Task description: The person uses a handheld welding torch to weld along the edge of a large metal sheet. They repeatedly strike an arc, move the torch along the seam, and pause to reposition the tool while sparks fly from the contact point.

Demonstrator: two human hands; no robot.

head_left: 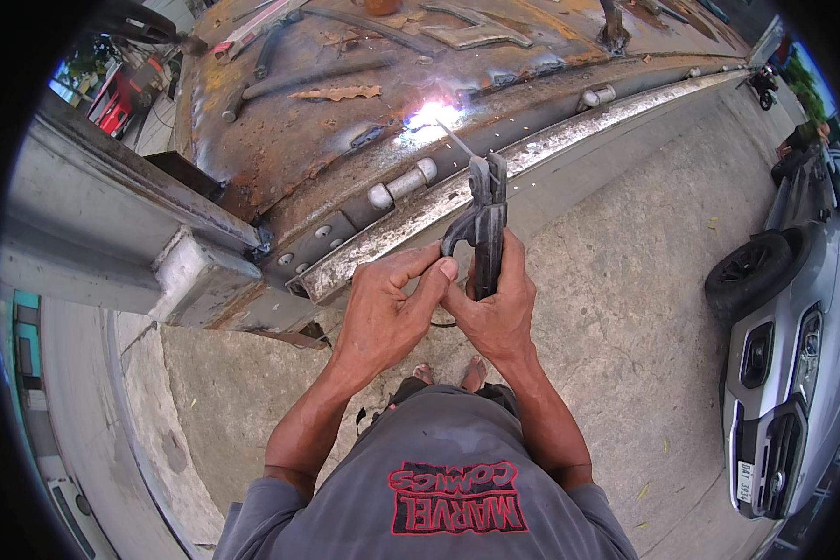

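Right hand (499, 313) wraps closed round the handle of a welding electrode holder (483, 219); left hand (392, 308) closes against it from the side, thumb and fingers bracing the lower grip. Holder sits just above the hands, near the rusty steel panel (280, 140). Judged stiff, moderately light, cable-dragged; safest hold is the insulated handle, well back from the jaws. Holder is dark, clamp-shaped w/ a thin electrode rod (457, 140) angled up-left. Rod tip meets the panel at a bright white arc (429, 117), sparks scattering. Hinge barrel (401, 184) lies just below arc. Silver car (793, 364) parked at right on concrete ground (616, 308)
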